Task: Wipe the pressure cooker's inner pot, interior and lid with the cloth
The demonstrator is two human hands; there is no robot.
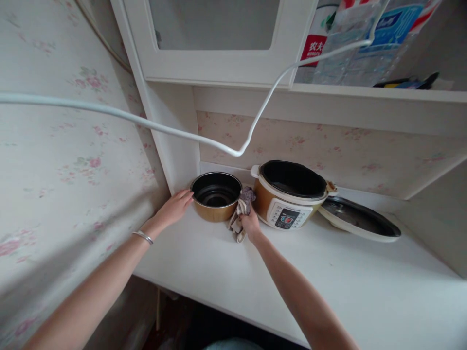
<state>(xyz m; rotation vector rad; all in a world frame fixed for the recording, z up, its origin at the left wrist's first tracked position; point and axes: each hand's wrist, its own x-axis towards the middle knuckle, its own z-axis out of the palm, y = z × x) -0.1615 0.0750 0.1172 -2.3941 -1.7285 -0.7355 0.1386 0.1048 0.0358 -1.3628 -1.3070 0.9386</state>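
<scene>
On a counter, a pot is being touched at its left rim by the outstretched left hand, while a cloth is being clutched at the pot's right side by the right hand.

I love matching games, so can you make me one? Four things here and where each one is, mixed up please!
1. pot
2. cloth
3. lid
4. bottles

A. up on the shelf
B. held in the right hand
C. right of the cooker
D. by the left hand

Pairs: 1-D, 2-B, 3-C, 4-A
</scene>
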